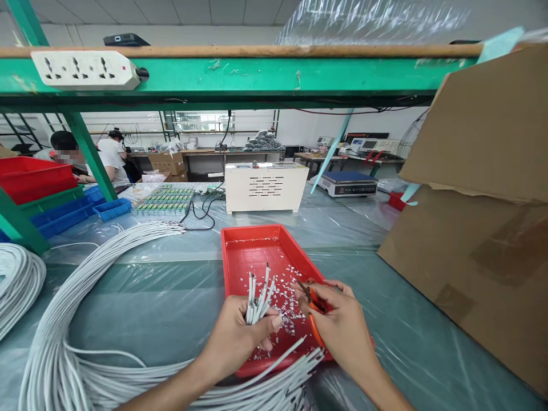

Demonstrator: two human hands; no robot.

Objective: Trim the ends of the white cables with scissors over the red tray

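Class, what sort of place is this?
Probably a cable-assembly workshop: a long, curved bundle of white cables, a shallow red plastic tray of pale clippings, and a white rectangular power strip.

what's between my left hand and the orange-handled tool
The head view shows pale scraps on the floor of the red tray between your left hand and the orange-handled tool.

Left hand (pixel 240 331) is gripping white cables (pixel 257 309)
Right of that grip, the right hand (pixel 346 319) is holding an orange-handled tool (pixel 315 330); a red tray (pixel 249 254) is lying beneath.
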